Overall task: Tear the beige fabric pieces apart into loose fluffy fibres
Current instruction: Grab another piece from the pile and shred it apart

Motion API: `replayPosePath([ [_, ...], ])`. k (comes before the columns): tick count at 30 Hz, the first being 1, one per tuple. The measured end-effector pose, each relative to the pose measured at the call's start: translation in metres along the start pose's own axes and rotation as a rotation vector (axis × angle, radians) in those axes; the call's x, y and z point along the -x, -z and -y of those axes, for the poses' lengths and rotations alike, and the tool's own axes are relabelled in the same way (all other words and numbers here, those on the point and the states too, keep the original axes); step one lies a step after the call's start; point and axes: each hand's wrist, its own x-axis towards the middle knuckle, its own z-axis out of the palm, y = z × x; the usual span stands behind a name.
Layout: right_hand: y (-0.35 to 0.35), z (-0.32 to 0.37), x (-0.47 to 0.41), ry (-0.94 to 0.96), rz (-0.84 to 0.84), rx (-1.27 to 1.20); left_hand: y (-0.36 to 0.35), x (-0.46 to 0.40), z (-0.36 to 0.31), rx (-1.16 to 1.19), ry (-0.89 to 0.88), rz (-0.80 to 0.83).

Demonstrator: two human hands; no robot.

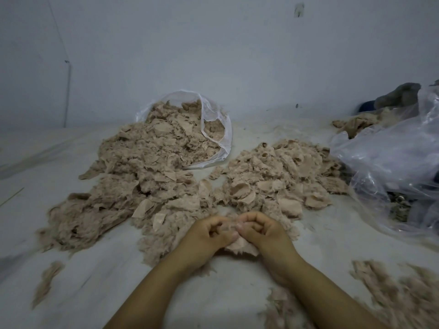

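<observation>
Beige fabric piece (240,245) is pinched between my left hand (209,236) and right hand (263,231), fingers curled on it, near two fluffy beige heaps (142,176)

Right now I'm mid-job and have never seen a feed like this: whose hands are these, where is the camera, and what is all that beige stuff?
There is no machine here: a person works with two bare hands, and the single picture comes from a camera worn on their head, looking forward and down. The left hand and right hand meet in the middle, both pinching one beige fabric piece. On the pale surface lie two heaps of beige scraps: a left heap spilling from a clear plastic bag, and a right heap. Loose fluffy fibres lie near right. Another crumpled plastic bag sits far right.
</observation>
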Motion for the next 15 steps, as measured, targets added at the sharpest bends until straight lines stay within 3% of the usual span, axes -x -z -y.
replayPosePath([
  [5, 0.008, 0.002, -0.005, 0.030, -0.121, -0.120, 0.016, -0.007, 0.001, 0.200, 0.137, -0.276],
  [7, 0.008, 0.002, -0.008, 0.014, -0.086, -0.213, 0.018, -0.010, 0.004, 0.080, 0.136, -0.328],
  [9, 0.006, 0.003, -0.007, -0.034, -0.030, -0.293, 0.016, -0.009, 0.008, -0.177, 0.092, -0.272],
  [11, 0.004, 0.003, -0.005, -0.030, -0.013, -0.216, 0.013, -0.007, 0.010, -0.360, 0.039, -0.150],
  [13, 0.003, 0.002, -0.003, 0.005, -0.048, -0.095, 0.009, -0.005, 0.012, -0.437, -0.031, -0.066],
  [15, 0.003, 0.001, -0.001, 0.017, -0.098, -0.017, 0.004, -0.005, 0.014, -0.433, -0.157, -0.107],
])
